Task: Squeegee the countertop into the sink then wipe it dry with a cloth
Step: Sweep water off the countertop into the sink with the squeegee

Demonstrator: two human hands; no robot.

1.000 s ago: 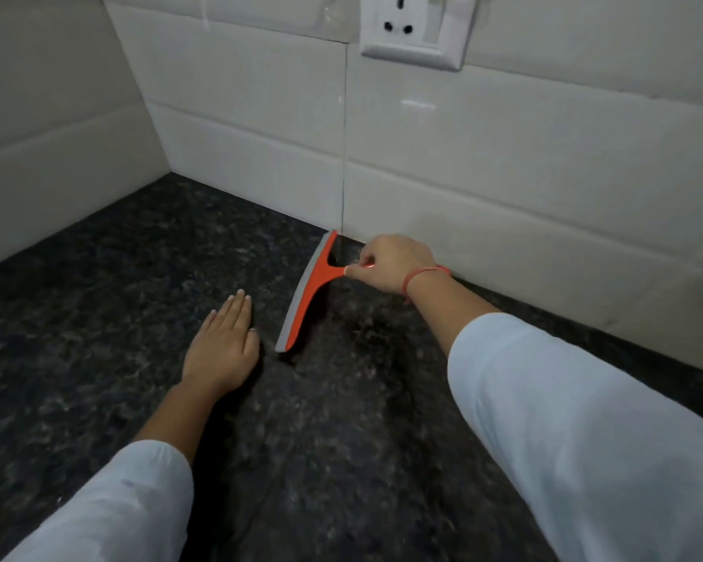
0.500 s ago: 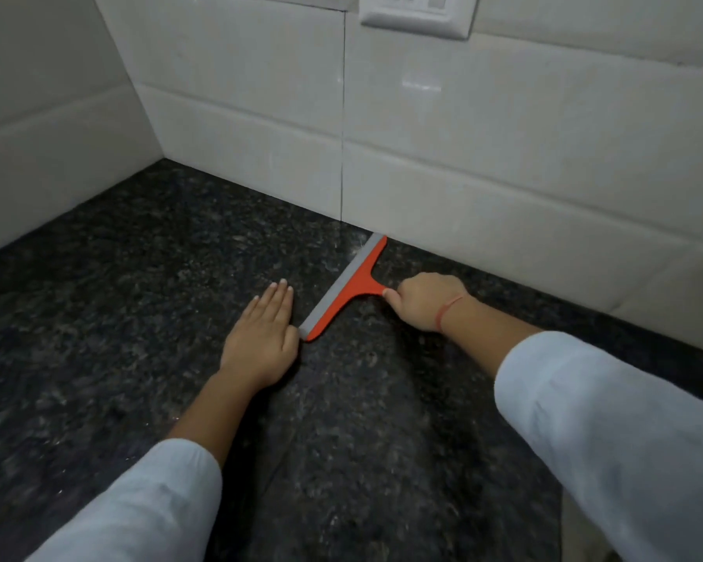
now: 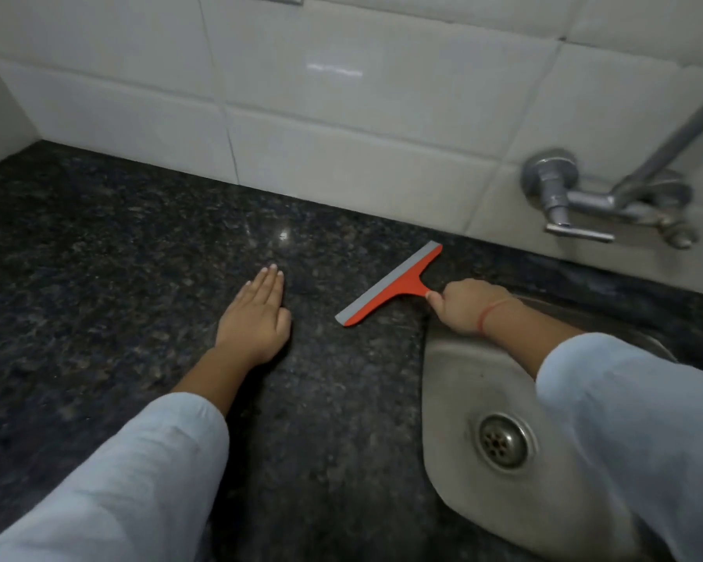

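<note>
An orange squeegee [image 3: 394, 285] with a grey rubber blade rests blade-down on the dark speckled granite countertop [image 3: 118, 245], slanting from near the wall toward the front. My right hand [image 3: 469, 304] is closed around its handle, right at the left rim of the steel sink [image 3: 455, 383]. My left hand [image 3: 256, 318] lies flat on the counter, fingers together, a short gap to the left of the blade. No cloth is in view.
White wall tiles [image 3: 341, 127] back the counter. A chrome wall tap [image 3: 565, 196] juts out above the sink at the right. The sink's drain [image 3: 504, 442] shows beside my right sleeve, which covers much of the basin.
My right hand has dragged the squeegee to the right along the counter, from the wall corner area to the sink's edge. The left hand stayed flat; the view has swung right, revealing sink and tap.
</note>
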